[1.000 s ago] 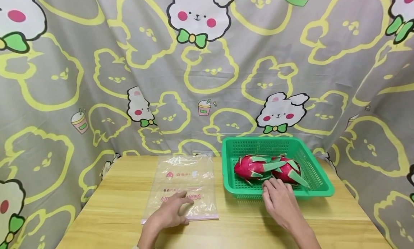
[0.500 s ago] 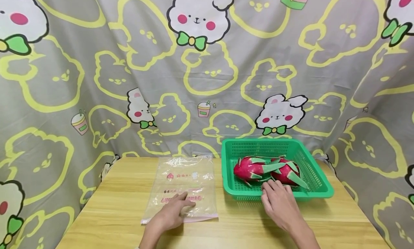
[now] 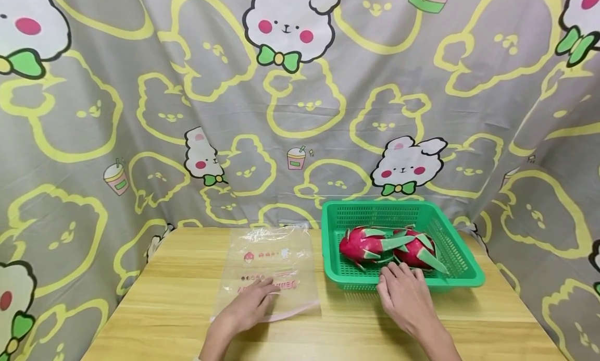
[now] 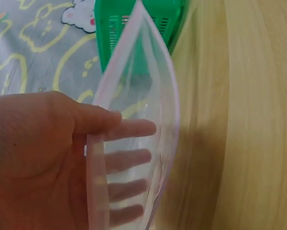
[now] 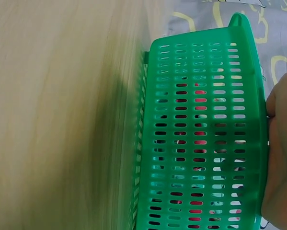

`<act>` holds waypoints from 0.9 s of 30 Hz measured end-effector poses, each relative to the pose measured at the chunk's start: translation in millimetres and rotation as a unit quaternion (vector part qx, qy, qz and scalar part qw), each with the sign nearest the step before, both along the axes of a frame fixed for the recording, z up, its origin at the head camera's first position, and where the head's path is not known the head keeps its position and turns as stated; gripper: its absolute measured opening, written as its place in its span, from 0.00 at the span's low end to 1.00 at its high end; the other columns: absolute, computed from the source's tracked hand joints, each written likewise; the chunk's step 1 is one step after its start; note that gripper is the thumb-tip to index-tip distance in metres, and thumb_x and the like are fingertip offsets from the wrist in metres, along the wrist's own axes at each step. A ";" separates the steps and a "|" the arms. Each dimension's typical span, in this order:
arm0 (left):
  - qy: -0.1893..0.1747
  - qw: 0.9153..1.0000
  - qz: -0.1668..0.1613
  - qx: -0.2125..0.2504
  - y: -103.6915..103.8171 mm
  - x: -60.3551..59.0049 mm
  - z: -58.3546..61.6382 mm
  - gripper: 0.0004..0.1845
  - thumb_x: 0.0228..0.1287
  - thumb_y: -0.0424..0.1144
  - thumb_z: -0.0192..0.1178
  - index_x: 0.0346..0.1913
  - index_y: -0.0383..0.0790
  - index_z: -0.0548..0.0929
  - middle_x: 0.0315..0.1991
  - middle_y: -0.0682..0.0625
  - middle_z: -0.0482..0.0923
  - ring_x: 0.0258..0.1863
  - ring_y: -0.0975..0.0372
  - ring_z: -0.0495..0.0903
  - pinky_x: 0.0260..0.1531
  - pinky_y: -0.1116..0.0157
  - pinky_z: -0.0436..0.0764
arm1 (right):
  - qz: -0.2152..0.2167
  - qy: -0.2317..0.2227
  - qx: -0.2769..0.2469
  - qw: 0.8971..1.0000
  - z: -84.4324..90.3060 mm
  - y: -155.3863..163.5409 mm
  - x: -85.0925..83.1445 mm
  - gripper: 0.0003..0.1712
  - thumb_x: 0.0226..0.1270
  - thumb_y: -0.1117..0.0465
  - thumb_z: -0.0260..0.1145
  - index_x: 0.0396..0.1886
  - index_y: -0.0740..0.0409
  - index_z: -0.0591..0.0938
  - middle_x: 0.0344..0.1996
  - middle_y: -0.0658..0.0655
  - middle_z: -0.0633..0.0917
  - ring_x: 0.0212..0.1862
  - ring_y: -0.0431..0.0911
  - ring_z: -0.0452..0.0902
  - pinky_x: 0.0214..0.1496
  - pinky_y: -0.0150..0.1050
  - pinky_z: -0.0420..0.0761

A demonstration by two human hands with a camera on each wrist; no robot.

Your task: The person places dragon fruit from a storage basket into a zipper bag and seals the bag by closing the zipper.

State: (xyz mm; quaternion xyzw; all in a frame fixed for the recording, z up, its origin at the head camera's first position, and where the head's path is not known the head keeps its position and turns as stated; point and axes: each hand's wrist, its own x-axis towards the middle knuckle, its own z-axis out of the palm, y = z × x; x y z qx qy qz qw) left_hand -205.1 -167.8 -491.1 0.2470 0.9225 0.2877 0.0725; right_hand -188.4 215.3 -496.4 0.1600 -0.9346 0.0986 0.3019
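A clear zip bag (image 3: 295, 267) with pink and red print lies on the table, its zip edge nearest the person. My left hand (image 3: 250, 306) holds the bag at that edge. In the left wrist view, the bag's mouth (image 4: 169, 81) is parted, with the left thumb (image 4: 102, 119) on one side of the film and fingers seen through it. My right hand (image 3: 408, 296) rests at the near rim of a green basket (image 3: 330, 270), its fingers bent over the rim; the fingertips are hidden. Two dragon fruits (image 3: 361, 245) lie side by side in the basket.
The wooden table (image 3: 164, 298) carries the bag on the left and the basket on the right. A grey curtain (image 3: 253, 111) with cartoon animals hangs behind and along both sides. Through the slots of the basket wall (image 5: 210, 120), red fruit skin shows in the right wrist view.
The bag's near zip edge has lifted and shifted slightly to the right, and its print has become partly creased under the left hand. The right hand and basket stay in place.
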 end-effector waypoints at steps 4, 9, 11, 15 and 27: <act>0.039 0.999 -0.001 0.015 -1.6 -2.7 0.4 0.17 0.81 0.38 0.48 0.60 0.33 0.83 0.67 0.30 0.73 0.68 0.35 0.69 0.68 0.38 0.63 | -0.002 -0.002 0.003 1.000 1.0 -1.1 -0.4 0.13 0.71 0.59 0.53 0.24 0.46 0.74 0.27 0.46 0.72 0.36 0.49 0.69 0.40 0.47 0.64; 0.073 0.997 0.002 0.034 -1.6 -5.8 2.9 0.19 0.83 0.41 0.47 0.58 0.34 0.84 0.62 0.32 0.77 0.66 0.38 0.74 0.67 0.41 0.67 | -0.003 -0.006 0.004 1.000 2.0 -1.3 0.2 0.13 0.70 0.60 0.54 0.24 0.46 0.74 0.27 0.46 0.72 0.36 0.49 0.69 0.40 0.47 0.64; 0.090 0.995 0.004 0.039 -1.4 -6.9 3.9 0.18 0.83 0.41 0.48 0.56 0.34 0.85 0.59 0.36 0.81 0.62 0.41 0.78 0.64 0.42 0.71 | -0.002 -0.006 0.003 1.000 2.5 -1.3 0.9 0.12 0.70 0.60 0.54 0.24 0.46 0.74 0.27 0.46 0.73 0.36 0.49 0.70 0.40 0.48 0.64; 0.136 0.990 0.004 0.045 0.1 -8.6 5.4 0.15 0.81 0.38 0.50 0.47 0.34 0.86 0.46 0.43 0.86 0.49 0.50 0.85 0.53 0.50 0.82 | -0.003 -0.008 0.003 1.000 4.3 -1.5 3.2 0.11 0.70 0.60 0.55 0.25 0.47 0.75 0.27 0.47 0.73 0.37 0.50 0.71 0.41 0.48 0.65; 0.202 0.977 0.053 0.043 4.4 -4.4 9.0 0.15 0.81 0.36 0.49 0.30 0.52 0.72 0.27 0.63 0.67 0.29 0.68 0.71 0.35 0.64 0.79 | -0.001 -0.017 0.005 1.000 3.1 -1.9 3.5 0.12 0.71 0.60 0.55 0.25 0.45 0.75 0.27 0.45 0.72 0.36 0.48 0.69 0.41 0.47 0.64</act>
